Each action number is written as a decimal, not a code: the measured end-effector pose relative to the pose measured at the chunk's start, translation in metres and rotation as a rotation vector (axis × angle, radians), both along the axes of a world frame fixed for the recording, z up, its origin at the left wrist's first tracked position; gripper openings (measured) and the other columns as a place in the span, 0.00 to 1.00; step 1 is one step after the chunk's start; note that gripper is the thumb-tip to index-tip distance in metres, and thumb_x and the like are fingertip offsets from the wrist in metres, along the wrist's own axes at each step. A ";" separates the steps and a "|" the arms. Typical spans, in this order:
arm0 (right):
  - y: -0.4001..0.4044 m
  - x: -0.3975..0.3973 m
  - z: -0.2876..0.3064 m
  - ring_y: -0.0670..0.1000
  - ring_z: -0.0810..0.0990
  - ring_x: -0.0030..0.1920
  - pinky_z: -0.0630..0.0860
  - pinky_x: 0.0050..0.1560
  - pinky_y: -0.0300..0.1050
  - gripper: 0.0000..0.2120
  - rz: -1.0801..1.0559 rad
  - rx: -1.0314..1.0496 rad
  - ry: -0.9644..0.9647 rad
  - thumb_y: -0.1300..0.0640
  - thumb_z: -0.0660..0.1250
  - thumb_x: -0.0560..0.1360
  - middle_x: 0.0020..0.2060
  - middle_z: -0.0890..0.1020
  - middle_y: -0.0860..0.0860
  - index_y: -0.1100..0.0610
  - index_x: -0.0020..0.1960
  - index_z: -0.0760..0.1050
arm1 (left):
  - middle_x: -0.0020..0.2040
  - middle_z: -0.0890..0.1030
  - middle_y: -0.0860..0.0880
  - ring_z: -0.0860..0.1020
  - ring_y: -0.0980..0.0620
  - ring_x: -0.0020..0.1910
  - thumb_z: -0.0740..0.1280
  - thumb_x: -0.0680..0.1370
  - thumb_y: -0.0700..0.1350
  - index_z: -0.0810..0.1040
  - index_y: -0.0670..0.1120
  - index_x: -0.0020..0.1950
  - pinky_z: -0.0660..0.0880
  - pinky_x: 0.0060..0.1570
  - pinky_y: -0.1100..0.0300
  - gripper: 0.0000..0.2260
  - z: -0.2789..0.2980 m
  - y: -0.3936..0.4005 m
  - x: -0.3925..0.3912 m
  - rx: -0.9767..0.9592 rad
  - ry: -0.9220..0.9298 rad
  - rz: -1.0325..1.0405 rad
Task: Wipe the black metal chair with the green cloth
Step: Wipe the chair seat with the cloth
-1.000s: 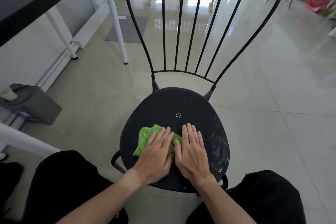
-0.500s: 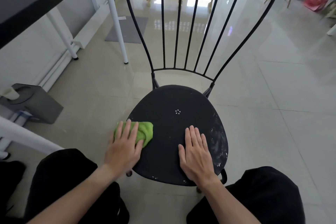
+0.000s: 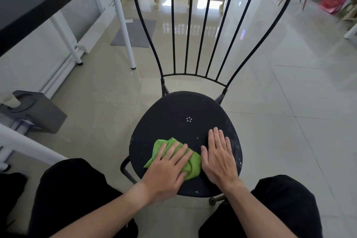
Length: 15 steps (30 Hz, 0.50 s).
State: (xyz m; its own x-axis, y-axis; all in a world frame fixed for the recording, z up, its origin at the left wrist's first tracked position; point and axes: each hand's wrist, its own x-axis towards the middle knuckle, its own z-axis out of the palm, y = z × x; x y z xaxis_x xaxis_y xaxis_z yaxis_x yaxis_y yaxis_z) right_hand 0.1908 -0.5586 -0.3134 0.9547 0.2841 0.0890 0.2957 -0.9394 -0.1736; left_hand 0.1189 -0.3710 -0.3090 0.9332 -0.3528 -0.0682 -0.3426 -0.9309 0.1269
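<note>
The black metal chair (image 3: 179,121) stands in front of me, its round seat speckled with white marks and its thin-barred back rising behind. A crumpled green cloth (image 3: 192,164) lies on the front left part of the seat. My left hand (image 3: 166,168) presses flat on the cloth, fingers spread over it. Flat on the bare seat just right of the cloth rests my right hand (image 3: 219,157), holding nothing and touching the cloth's edge with its thumb.
A dark-topped table with white legs (image 3: 123,25) stands to the left, with a grey bin (image 3: 36,114) on the floor below it. My black-clad knees (image 3: 73,189) flank the chair. Other chairs and a red object (image 3: 333,2) are far right on the tiled floor.
My left hand has slid the green cloth from the seat's left edge back rightward to beside my right hand. The right hand has stayed flat on the seat.
</note>
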 end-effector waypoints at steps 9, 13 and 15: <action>-0.018 0.000 -0.001 0.55 0.53 0.79 0.46 0.78 0.51 0.33 -0.013 0.037 0.025 0.44 0.43 0.79 0.78 0.57 0.58 0.62 0.79 0.55 | 0.79 0.63 0.48 0.60 0.45 0.78 0.53 0.79 0.58 0.61 0.51 0.79 0.56 0.73 0.43 0.28 -0.003 0.075 -0.023 0.047 0.015 0.176; -0.038 0.004 -0.001 0.56 0.56 0.78 0.45 0.77 0.50 0.33 -0.028 -0.003 0.012 0.45 0.45 0.80 0.77 0.60 0.59 0.63 0.78 0.57 | 0.81 0.55 0.47 0.53 0.40 0.79 0.43 0.78 0.60 0.55 0.50 0.80 0.55 0.75 0.39 0.32 0.000 0.088 0.029 -0.059 0.131 0.549; -0.047 0.006 0.001 0.56 0.55 0.78 0.44 0.77 0.49 0.33 -0.037 -0.016 0.014 0.45 0.44 0.80 0.78 0.59 0.60 0.64 0.78 0.57 | 0.81 0.55 0.47 0.53 0.39 0.79 0.44 0.77 0.59 0.55 0.49 0.80 0.52 0.75 0.37 0.32 0.000 0.074 0.053 -0.052 0.126 0.606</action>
State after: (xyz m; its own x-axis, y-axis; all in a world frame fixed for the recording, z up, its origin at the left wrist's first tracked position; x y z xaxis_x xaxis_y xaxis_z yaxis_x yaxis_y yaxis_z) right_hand 0.1967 -0.6061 -0.3122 0.9656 0.2499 0.0713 0.2585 -0.9522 -0.1626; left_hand 0.1723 -0.2969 -0.3086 0.9544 0.2319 -0.1878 0.2659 -0.9466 0.1825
